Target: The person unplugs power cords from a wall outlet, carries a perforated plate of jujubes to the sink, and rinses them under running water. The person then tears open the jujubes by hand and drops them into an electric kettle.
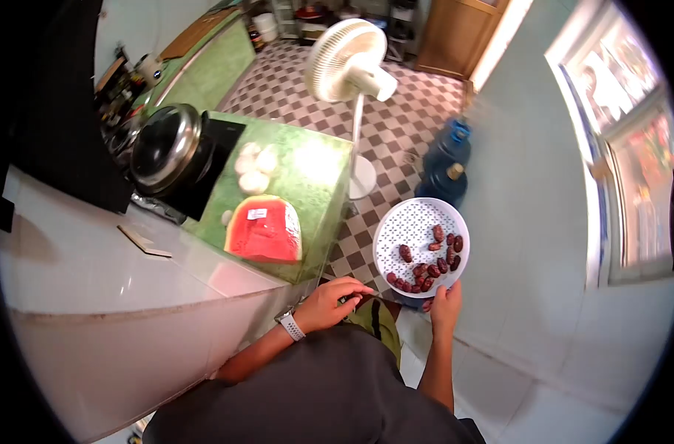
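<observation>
My right hand point(443, 309) grips the near rim of a round white colander point(407, 222) with a perforated bottom. Dark red dried dates point(428, 283) lie in it, mostly gathered toward its near and right sides. My left hand point(332, 302) is in front of my body, fingers stretched out and thumb a little apart, with nothing visible in it. It is near the counter's front corner, left of the colander and apart from it. A watch with a pale band point(291, 323) is on that wrist.
On the green counter point(318, 214) are a wrapped watermelon piece point(265, 231) and several pale round items point(254, 169). A lidded pan point(167, 148) sits on the stove at left. Beyond stand a fan point(352, 63) and blue water jugs point(446, 159); a wall runs along the right.
</observation>
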Demonstrator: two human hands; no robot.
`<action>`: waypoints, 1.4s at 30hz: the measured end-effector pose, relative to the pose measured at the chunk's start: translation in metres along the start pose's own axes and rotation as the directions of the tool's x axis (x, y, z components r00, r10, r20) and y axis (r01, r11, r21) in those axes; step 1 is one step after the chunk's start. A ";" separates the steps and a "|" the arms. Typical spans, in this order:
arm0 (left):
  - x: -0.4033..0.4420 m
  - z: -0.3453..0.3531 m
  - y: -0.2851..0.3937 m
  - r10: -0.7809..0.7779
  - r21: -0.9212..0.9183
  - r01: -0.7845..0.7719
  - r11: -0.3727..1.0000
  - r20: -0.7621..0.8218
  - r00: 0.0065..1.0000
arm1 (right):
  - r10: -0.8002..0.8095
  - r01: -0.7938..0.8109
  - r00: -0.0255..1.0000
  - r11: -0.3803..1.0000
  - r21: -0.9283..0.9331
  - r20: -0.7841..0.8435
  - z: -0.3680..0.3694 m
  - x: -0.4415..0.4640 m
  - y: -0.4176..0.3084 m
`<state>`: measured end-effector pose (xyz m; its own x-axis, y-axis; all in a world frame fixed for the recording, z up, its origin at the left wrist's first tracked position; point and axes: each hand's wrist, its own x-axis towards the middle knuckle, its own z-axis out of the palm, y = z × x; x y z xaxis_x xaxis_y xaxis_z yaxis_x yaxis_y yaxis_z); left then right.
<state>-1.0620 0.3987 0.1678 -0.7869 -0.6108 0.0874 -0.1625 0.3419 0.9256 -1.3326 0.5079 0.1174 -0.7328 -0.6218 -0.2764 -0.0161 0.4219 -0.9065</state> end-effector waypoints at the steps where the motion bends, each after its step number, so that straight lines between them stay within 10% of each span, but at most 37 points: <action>1: 0.008 -0.008 0.000 -0.066 -0.009 0.066 0.998 -0.072 0.995 | 0.016 -0.018 0.999 0.999 0.042 0.031 0.007 0.020 -0.006; 7: 0.050 -0.047 -0.004 -0.321 -0.106 0.303 0.947 -0.365 0.874 | -0.068 0.064 0.984 0.997 0.030 0.167 0.038 0.142 -0.045; 14: 0.087 -0.095 -0.013 -0.310 -0.244 0.191 0.951 -0.726 0.614 | -0.156 0.159 0.949 0.987 0.013 0.272 0.061 0.275 -0.107; 22: 0.064 -0.163 0.003 -0.258 -0.282 0.106 0.953 -0.945 -0.200 | -0.082 0.125 0.946 0.985 -0.120 0.312 0.058 0.393 -0.133; 25: 0.073 -0.180 0.003 -0.096 -0.150 0.141 0.979 -0.937 -0.335 | -0.088 0.126 0.960 0.984 -0.129 0.267 0.060 0.437 -0.153; 42: 0.229 -0.108 -0.116 -0.511 -0.574 0.209 0.792 -0.810 -0.287 | -0.132 0.145 0.922 0.989 -0.009 0.363 0.155 0.699 -0.246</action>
<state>-1.1585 0.1420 0.1204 0.7912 -0.5780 -0.1997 0.0481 -0.2667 0.9626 -1.7353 -0.1329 0.0978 -0.4268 -0.8688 -0.2511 -0.1283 0.3330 -0.9342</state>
